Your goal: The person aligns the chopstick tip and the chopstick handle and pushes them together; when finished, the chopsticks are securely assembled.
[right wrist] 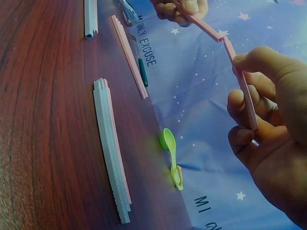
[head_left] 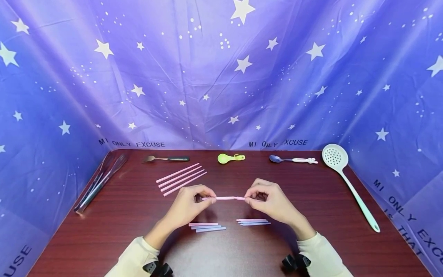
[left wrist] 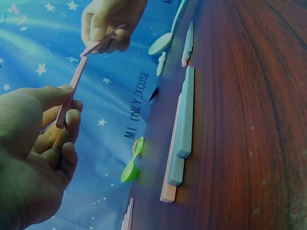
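One straight pink chopstick half point(head_left: 225, 198) was held raised, roughly level, its inner end right by that of a second pink half point(head_left: 240, 198), slightly out of line (whether they touched was unclear).

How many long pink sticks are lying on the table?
4, side by side on the table, just beyond the left hand: farthest stick, second stick, third stick, nearest stick. None looks hidden.

"MI ONLY EXCUSE", "IS THAT" on backdrop point(head_left: 221, 77)
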